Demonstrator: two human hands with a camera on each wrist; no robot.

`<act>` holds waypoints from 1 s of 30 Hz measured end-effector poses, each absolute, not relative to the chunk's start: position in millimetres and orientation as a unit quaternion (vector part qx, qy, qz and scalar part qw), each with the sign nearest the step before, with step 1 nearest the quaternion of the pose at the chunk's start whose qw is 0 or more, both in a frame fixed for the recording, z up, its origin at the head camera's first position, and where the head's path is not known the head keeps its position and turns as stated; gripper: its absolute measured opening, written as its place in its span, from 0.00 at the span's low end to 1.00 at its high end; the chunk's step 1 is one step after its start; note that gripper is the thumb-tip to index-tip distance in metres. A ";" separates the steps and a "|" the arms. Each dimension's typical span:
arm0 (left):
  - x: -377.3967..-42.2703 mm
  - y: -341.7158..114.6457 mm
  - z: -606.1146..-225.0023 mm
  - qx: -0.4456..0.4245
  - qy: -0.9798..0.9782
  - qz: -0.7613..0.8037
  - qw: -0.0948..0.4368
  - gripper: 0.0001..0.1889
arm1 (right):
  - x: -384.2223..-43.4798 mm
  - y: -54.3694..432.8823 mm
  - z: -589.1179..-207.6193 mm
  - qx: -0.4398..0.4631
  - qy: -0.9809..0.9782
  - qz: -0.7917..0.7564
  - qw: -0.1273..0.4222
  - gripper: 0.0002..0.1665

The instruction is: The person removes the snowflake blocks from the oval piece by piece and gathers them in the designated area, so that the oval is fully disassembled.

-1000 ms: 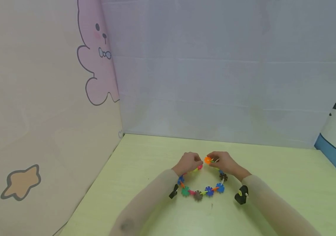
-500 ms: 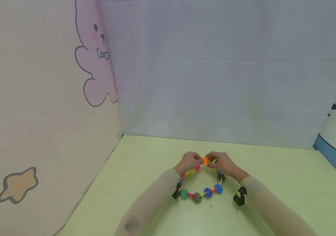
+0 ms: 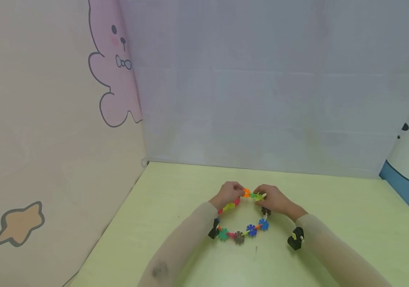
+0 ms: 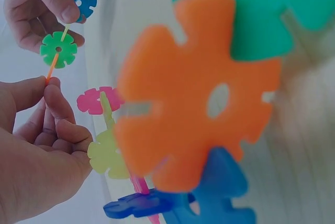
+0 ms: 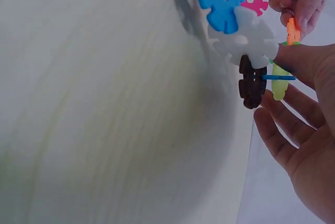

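A chain of notched, flower-shaped plastic discs, with a brown disc (image 3: 239, 238) at its near side, curves round in a ring on the table. My left hand (image 3: 230, 192) pinches the orange disc (image 4: 51, 71) at one end between thumb and fingertip. A green disc (image 4: 58, 49) joins it to a yellow-green disc (image 5: 280, 85), which my right hand (image 3: 274, 198) holds between thumb and fingers. Close by are a blue disc (image 4: 82, 1) and a dark brown disc (image 5: 252, 82). The pink disc (image 4: 99, 100) at the other end sits apart, near my left fingers.
The chain rests on a pale yellow table (image 3: 175, 179). A grey-white cloth (image 3: 226, 99) hangs behind it, and a printed cloth (image 3: 57, 119) stands along the left. Black wrist mounts (image 3: 295, 238) sit on both sleeves.
My left hand has come to the orange disc and pinches it. My right hand has shifted from the orange disc back to the yellow-green one. The orange end has moved slightly left.
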State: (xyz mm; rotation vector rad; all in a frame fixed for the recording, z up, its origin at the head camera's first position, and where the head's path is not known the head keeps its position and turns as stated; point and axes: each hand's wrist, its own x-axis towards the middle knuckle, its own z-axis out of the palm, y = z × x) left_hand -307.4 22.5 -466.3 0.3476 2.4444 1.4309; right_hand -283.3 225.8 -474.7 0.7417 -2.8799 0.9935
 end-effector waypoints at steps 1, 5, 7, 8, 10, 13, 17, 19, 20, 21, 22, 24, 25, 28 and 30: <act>-307.7 22.0 -466.9 0.122 0.848 0.495 0.144 0.10 | -283.9 226.5 -474.7 0.239 -0.918 0.315 0.002 0.15; -307.7 20.3 -469.5 0.124 0.850 0.491 0.145 0.10 | -285.3 228.8 -474.6 0.246 -0.917 0.313 -0.003 0.14; -307.4 19.3 -471.3 0.130 0.847 0.495 0.148 0.11 | -286.4 229.3 -475.1 0.243 -0.918 0.315 -0.005 0.14; -307.1 18.9 -471.8 0.133 0.844 0.498 0.148 0.11 | -286.8 229.6 -475.2 0.240 -0.918 0.314 -0.007 0.14; -305.8 18.2 -472.0 0.140 0.839 0.504 0.151 0.11 | -287.6 230.0 -475.0 0.240 -0.920 0.309 -0.007 0.15; -304.1 18.1 -471.1 0.141 0.834 0.509 0.156 0.11 | -289.1 229.6 -473.7 0.244 -0.923 0.296 -0.007 0.15; -302.2 19.7 -467.2 0.136 0.833 0.513 0.156 0.10 | -289.6 229.1 -469.6 0.252 -0.926 0.280 -0.005 0.16; -301.5 21.3 -465.5 0.136 0.830 0.519 0.154 0.10 | -289.4 228.9 -467.9 0.254 -0.928 0.272 -0.003 0.16; -301.3 22.1 -464.7 0.136 0.827 0.524 0.154 0.10 | -289.4 228.6 -467.5 0.256 -0.929 0.269 -0.003 0.16; -301.3 22.9 -464.7 0.137 0.824 0.528 0.155 0.10 | -289.3 228.2 -467.1 0.257 -0.929 0.265 -0.002 0.16; -301.1 23.6 -464.6 0.135 0.822 0.531 0.156 0.10 | -289.1 228.0 -466.7 0.258 -0.930 0.262 -0.001 0.17; -300.5 24.7 -464.2 0.128 0.819 0.537 0.158 0.10 | -288.9 227.2 -466.7 0.263 -0.930 0.256 0.005 0.17; -300.5 25.2 -464.8 0.124 0.819 0.538 0.158 0.11 | -288.8 226.8 -466.7 0.264 -0.930 0.255 0.007 0.18; -300.3 26.7 -465.3 0.114 0.822 0.536 0.154 0.10 | -288.2 226.2 -467.1 0.268 -0.931 0.249 0.016 0.17; -301.1 27.8 -466.4 0.110 0.826 0.532 0.151 0.09 | -288.3 225.8 -467.9 0.269 -0.931 0.246 0.018 0.17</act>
